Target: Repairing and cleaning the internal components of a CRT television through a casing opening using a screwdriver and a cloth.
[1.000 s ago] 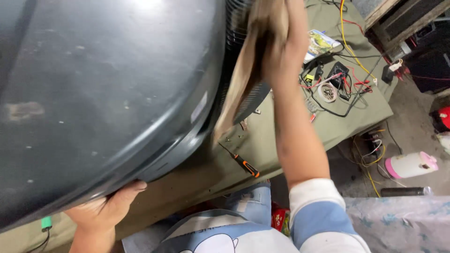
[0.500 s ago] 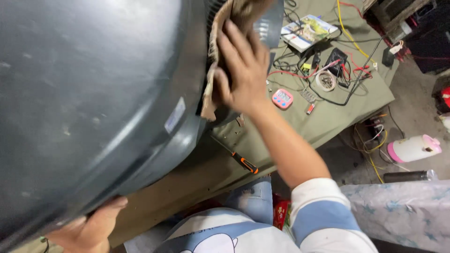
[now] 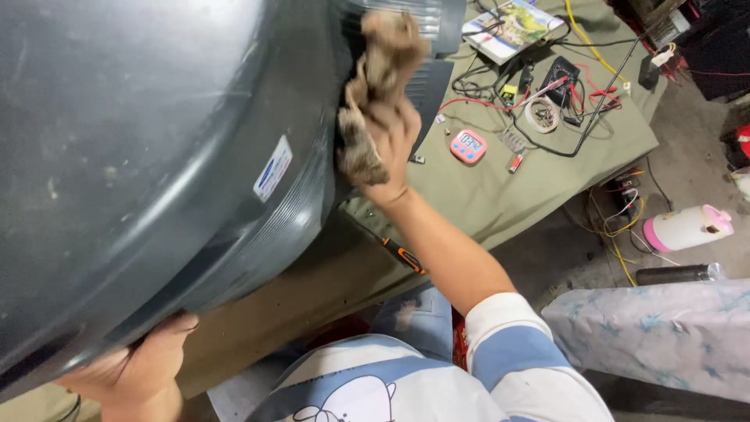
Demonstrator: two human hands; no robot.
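Observation:
A large dark grey plastic housing (image 3: 141,156), rounded like the back of an old television, fills the left of the view and rests on a workbench. My right hand (image 3: 391,144) presses a crumpled brown rag (image 3: 375,86) against its ribbed right side. My left hand (image 3: 137,367) grips the housing's lower edge at the bottom left. A small white and blue sticker (image 3: 273,168) sits on the housing's side.
The bench's olive green cloth (image 3: 500,195) carries a pink digital timer (image 3: 469,146), a roll of tape (image 3: 542,114), tangled wires, a black meter (image 3: 562,78) and a booklet (image 3: 512,27). An orange-handled screwdriver (image 3: 402,254) lies near the bench edge. A pink and white jug (image 3: 687,227) stands on the floor.
My right hand has slid the rag down along the housing's right side, from its top edge to the ribbed part. The left hand keeps its grip underneath.

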